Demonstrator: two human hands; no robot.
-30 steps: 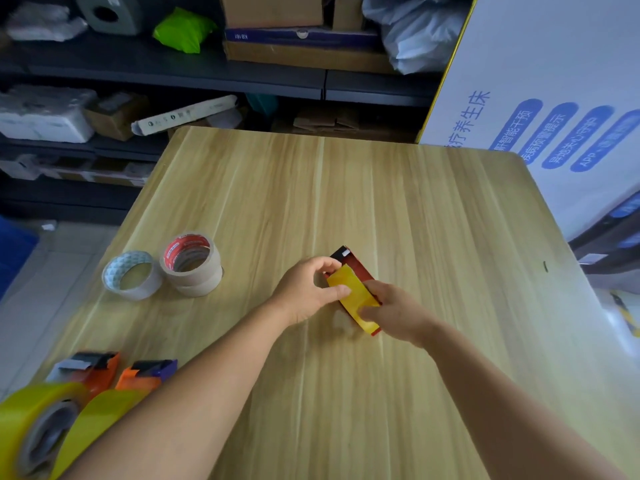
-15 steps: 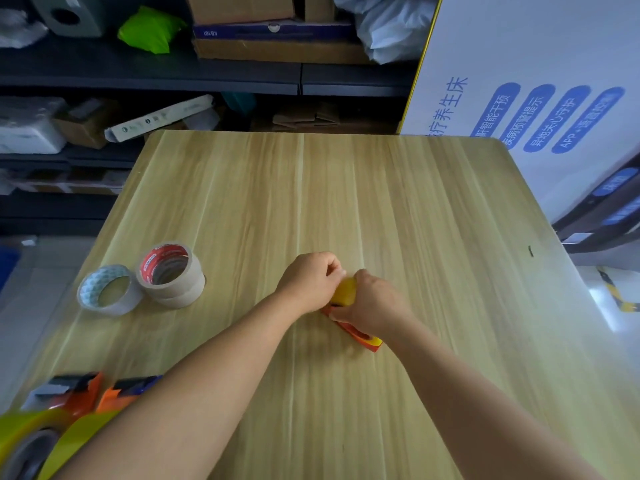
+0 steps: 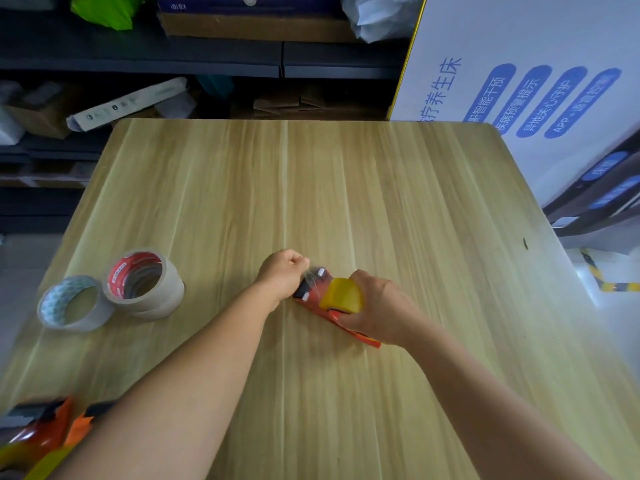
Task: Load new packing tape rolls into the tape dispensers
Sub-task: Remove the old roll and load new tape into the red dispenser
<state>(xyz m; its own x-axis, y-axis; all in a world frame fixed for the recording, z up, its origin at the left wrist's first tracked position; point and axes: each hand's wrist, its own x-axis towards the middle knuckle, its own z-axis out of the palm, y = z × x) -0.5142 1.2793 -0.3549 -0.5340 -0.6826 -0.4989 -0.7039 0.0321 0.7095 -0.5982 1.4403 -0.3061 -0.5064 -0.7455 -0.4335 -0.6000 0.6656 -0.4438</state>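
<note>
A red tape dispenser with a yellow tape roll in it lies on the wooden table, near the middle. My right hand grips the dispenser and roll from the right. My left hand is fisted at the dispenser's front end, pinching a clear strip of tape end there. Two spare rolls lie at the left: a beige roll with a red core and a clear roll, touching each other.
Two orange dispensers with yellow rolls sit at the bottom left corner, partly cut off. A large white printed box stands at the table's right rear. Dark shelves with cartons run behind the table.
The dispenser has turned so its front end points left. My left hand moved from the roll to the front end and now pinches the tape end. My right hand shifted right over the roll.
</note>
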